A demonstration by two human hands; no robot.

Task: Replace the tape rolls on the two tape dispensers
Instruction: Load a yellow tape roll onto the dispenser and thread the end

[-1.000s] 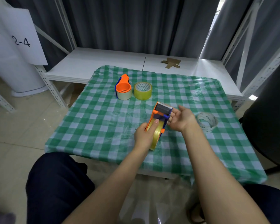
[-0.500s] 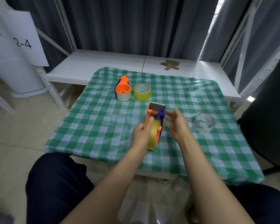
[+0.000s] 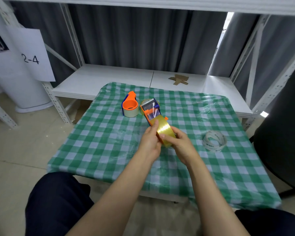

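I hold an orange and blue tape dispenser (image 3: 151, 110) loaded with a yellow tape roll (image 3: 164, 131) above the middle of the table. My left hand (image 3: 150, 142) grips its left side, thumb up on the roll. My right hand (image 3: 179, 142) grips the roll from the right, thumb across its front. A second orange and blue dispenser (image 3: 130, 106) with a whitish roll lies at the back of the table. A spare yellow roll (image 3: 146, 101) behind the held dispenser is mostly hidden. A nearly empty clear roll (image 3: 215, 141) lies to the right.
The table carries a green checked cloth (image 3: 100, 142) under clear plastic. A white shelf (image 3: 109, 79) with a cardboard scrap (image 3: 178, 79) runs behind it. A dark chair (image 3: 283, 133) stands at the right, a white cylinder (image 3: 20, 89) at the left. My knees sit below the front edge.
The dispenser has tilted so its blade end points away from me. My right hand, open beside it half a second ago, now grips the yellow roll. The camera has tilted up.
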